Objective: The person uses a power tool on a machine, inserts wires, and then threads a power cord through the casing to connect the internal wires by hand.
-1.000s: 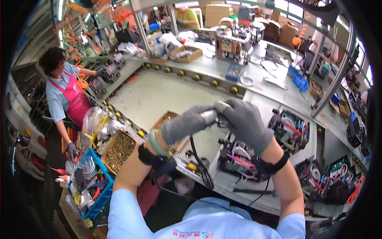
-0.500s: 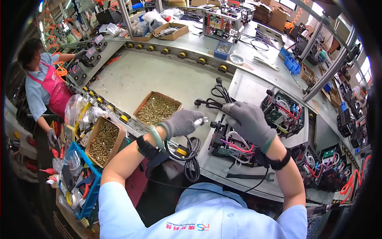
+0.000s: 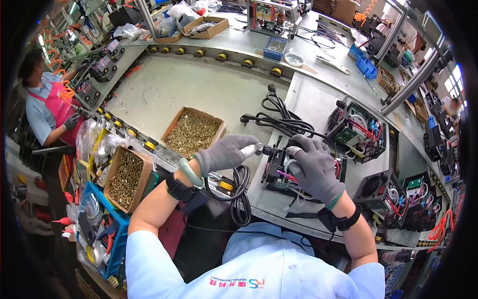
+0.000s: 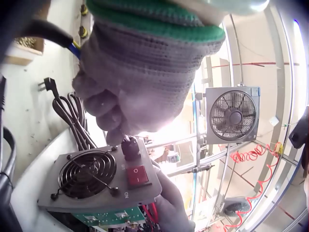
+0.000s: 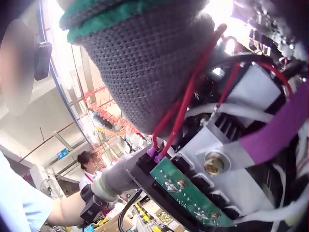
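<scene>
In the head view, my gloved left hand (image 3: 224,153) grips the wire end of a black power cord (image 3: 241,202), whose loops hang below it. The left wrist view shows blue and yellow wires leaving the black sheath into the fist; the fingertips are right at a black cable gland (image 4: 130,149). That gland sits on a grey panel with a round fan (image 4: 87,175) and a red switch (image 4: 138,176). My gloved right hand (image 3: 317,172) reaches into the open electronic unit (image 3: 274,172) behind this panel, its fingertips hidden. A green circuit board (image 5: 188,195) and red wires (image 5: 186,104) show close beside it.
Two cardboard boxes of brass fasteners, one on the bench (image 3: 222,130) and one by the front (image 3: 144,184), stand left. Another black cord (image 3: 279,119) lies beyond the unit. More open units (image 3: 356,130) stand right. A person in a pink apron (image 3: 55,107) works far left.
My hands have come down from in front of the face and moved apart. The left now meets the unit's gland; the right has moved off the bench cord and into the unit.
</scene>
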`<state>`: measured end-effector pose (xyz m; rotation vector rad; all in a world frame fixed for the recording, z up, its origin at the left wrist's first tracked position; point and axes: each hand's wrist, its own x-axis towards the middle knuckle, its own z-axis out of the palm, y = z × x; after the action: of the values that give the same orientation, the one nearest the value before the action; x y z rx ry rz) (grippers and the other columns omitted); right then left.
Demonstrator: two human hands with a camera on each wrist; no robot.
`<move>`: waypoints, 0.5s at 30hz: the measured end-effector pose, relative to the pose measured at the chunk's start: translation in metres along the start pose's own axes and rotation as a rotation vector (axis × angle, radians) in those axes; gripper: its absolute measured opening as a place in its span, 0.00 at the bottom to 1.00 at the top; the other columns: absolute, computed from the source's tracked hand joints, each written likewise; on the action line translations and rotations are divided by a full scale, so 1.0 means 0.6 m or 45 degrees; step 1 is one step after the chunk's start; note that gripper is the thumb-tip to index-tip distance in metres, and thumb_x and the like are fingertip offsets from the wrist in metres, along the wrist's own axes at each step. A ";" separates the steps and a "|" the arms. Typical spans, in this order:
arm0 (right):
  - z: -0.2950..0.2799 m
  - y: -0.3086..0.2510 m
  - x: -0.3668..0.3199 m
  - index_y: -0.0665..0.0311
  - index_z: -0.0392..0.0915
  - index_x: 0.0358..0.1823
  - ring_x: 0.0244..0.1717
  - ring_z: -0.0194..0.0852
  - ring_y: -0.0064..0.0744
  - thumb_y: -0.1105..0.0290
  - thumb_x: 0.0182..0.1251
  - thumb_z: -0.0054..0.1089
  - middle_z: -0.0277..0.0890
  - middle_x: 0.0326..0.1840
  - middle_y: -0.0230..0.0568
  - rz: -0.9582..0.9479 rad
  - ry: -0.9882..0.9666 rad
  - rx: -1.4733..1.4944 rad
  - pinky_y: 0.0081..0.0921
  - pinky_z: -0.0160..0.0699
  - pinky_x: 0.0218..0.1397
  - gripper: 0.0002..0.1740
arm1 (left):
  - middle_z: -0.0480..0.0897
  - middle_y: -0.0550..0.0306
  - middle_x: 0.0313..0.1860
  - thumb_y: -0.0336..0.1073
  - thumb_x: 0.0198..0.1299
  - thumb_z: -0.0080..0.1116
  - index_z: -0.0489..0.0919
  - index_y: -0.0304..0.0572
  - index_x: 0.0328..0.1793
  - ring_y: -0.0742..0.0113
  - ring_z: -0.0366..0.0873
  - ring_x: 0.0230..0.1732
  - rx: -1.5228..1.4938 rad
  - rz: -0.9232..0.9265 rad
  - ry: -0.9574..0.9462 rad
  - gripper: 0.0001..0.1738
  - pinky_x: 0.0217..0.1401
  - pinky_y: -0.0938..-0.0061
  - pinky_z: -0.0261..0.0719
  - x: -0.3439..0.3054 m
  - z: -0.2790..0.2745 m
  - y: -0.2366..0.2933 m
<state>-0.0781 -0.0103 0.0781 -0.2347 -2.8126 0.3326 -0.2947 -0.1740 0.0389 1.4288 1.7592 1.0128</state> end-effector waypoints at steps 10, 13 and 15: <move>0.009 -0.002 -0.003 0.59 0.83 0.47 0.59 0.73 0.45 0.68 0.53 0.62 0.74 0.59 0.43 0.000 0.124 -0.009 0.43 0.66 0.65 0.18 | 0.84 0.45 0.41 0.38 0.71 0.53 0.78 0.43 0.57 0.53 0.83 0.43 0.698 0.095 -0.083 0.13 0.48 0.64 0.80 0.002 0.000 0.039; 0.014 -0.003 -0.002 0.58 0.83 0.46 0.59 0.73 0.44 0.68 0.53 0.63 0.74 0.58 0.42 0.005 0.144 -0.043 0.42 0.67 0.64 0.17 | 0.82 0.50 0.36 0.34 0.69 0.54 0.78 0.44 0.55 0.61 0.82 0.38 0.664 0.282 0.024 0.11 0.44 0.69 0.79 0.003 0.009 0.023; 0.012 -0.002 -0.003 0.58 0.83 0.47 0.59 0.72 0.44 0.68 0.53 0.63 0.74 0.59 0.42 -0.005 0.147 -0.044 0.42 0.67 0.64 0.17 | 0.80 0.57 0.35 0.29 0.67 0.54 0.77 0.42 0.53 0.70 0.79 0.36 0.160 0.003 0.116 0.10 0.42 0.74 0.78 0.007 0.017 0.029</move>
<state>-0.0786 -0.0134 0.0711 -0.2481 -2.7063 0.2616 -0.2784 -0.1665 0.0491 1.4821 1.9172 0.9976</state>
